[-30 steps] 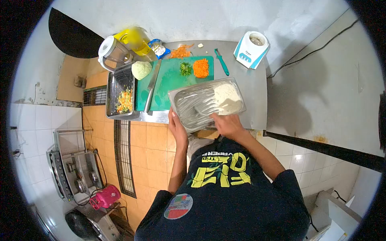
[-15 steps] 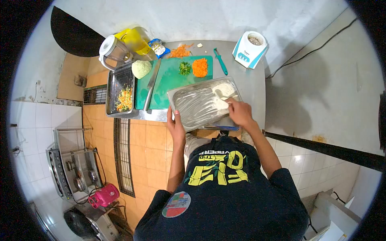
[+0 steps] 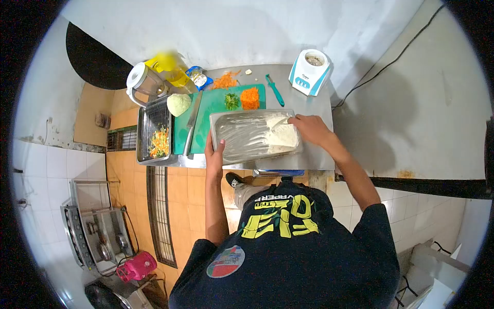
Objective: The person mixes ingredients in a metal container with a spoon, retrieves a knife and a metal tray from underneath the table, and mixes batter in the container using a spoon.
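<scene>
A metal tray [image 3: 239, 135] has white creamy stuff [image 3: 283, 135] heaped in its right part and thin smears over the rest. My left hand [image 3: 214, 152] grips the tray's left edge, thumb on the rim. Over the tray's upper right corner, my right hand [image 3: 311, 129] is closed round a utensil, mostly hidden, whose end touches the white stuff. Behind the tray lies a green cutting board [image 3: 213, 103] with grated carrot [image 3: 250, 98], chopped greens [image 3: 232, 101] and a long knife [image 3: 192, 121].
A second tray [image 3: 146, 123] at the left holds chopped vegetables. Around the board are a cabbage piece [image 3: 178, 104], a blender jug [image 3: 145, 85], a yellow bottle [image 3: 177, 77], a blue packet [image 3: 198, 77], a green peeler [image 3: 275, 90] and a white blender base [image 3: 310, 72].
The tray has turned level and shifted slightly left, now overlapping the board's front. My right hand has moved up to the tray's upper right corner. The camera view has shifted a little.
</scene>
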`<action>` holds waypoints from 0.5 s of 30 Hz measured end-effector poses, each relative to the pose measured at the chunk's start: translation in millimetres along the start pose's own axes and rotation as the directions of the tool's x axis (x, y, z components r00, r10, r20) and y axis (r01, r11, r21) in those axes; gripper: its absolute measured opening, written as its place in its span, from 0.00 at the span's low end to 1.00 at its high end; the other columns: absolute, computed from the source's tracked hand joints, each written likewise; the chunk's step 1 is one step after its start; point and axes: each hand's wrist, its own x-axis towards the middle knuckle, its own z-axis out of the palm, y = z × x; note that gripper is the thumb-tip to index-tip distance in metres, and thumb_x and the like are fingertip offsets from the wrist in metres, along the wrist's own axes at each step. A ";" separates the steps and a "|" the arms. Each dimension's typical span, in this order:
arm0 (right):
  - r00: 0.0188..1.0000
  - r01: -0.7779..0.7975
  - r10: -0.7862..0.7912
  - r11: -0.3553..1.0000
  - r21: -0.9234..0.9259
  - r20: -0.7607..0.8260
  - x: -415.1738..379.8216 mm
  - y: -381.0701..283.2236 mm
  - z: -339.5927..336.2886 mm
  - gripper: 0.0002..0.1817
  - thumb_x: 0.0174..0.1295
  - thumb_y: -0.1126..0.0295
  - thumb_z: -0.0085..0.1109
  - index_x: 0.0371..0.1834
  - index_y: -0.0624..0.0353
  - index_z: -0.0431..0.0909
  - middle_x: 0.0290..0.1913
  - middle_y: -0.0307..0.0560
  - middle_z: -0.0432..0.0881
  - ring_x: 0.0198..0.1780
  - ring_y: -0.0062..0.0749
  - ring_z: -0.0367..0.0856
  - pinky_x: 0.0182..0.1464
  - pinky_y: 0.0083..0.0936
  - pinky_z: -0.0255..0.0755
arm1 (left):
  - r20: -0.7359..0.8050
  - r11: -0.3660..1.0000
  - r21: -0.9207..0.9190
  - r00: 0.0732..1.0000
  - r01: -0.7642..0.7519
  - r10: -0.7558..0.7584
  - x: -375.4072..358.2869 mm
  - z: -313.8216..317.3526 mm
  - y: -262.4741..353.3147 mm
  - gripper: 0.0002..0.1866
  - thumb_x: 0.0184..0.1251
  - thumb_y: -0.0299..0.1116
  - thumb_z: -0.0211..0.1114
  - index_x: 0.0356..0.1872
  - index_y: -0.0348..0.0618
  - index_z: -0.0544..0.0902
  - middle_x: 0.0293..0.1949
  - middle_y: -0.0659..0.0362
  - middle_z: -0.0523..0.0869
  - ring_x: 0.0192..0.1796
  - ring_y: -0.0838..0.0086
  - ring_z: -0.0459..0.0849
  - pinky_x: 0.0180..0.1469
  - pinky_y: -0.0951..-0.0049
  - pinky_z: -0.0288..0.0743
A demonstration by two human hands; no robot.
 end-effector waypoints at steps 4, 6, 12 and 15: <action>0.995 0.056 -0.037 0.977 -0.204 0.098 20.1 20.7 -10.4 0.17 0.64 0.74 0.53 0.55 0.47 0.82 0.40 0.48 0.85 0.37 0.50 0.87 0.37 0.47 0.79 | 0.010 0.999 -0.032 1.000 0.022 -0.021 4.3 -2.0 -5.1 0.30 0.74 0.26 0.60 0.75 0.35 0.65 0.71 0.50 0.73 0.71 0.65 0.70 0.73 0.68 0.61; 0.985 0.096 -0.053 0.960 -0.265 0.164 22.0 29.6 -14.0 0.17 0.64 0.74 0.53 0.54 0.47 0.82 0.38 0.47 0.86 0.36 0.49 0.87 0.35 0.47 0.79 | 0.008 0.999 -0.044 1.000 0.015 -0.014 6.8 -1.0 -5.6 0.30 0.74 0.25 0.59 0.76 0.35 0.65 0.72 0.51 0.72 0.72 0.66 0.70 0.73 0.68 0.61; 0.906 -0.028 0.078 0.992 -0.123 0.415 11.7 15.5 -19.6 0.18 0.63 0.69 0.54 0.54 0.45 0.84 0.35 0.51 0.87 0.42 0.50 0.88 0.41 0.50 0.79 | -0.014 0.998 -0.044 0.999 0.033 -0.033 5.1 -2.4 -3.1 0.29 0.75 0.26 0.59 0.76 0.36 0.65 0.72 0.51 0.73 0.71 0.66 0.71 0.73 0.68 0.61; 0.849 -0.161 0.156 0.986 -0.033 0.504 11.7 17.5 -2.2 0.16 0.61 0.68 0.55 0.50 0.49 0.85 0.39 0.53 0.88 0.44 0.52 0.87 0.44 0.50 0.78 | -0.018 0.998 -0.068 1.000 0.007 -0.008 6.5 -3.2 -7.8 0.30 0.75 0.27 0.59 0.76 0.35 0.66 0.71 0.51 0.74 0.71 0.66 0.71 0.73 0.68 0.62</action>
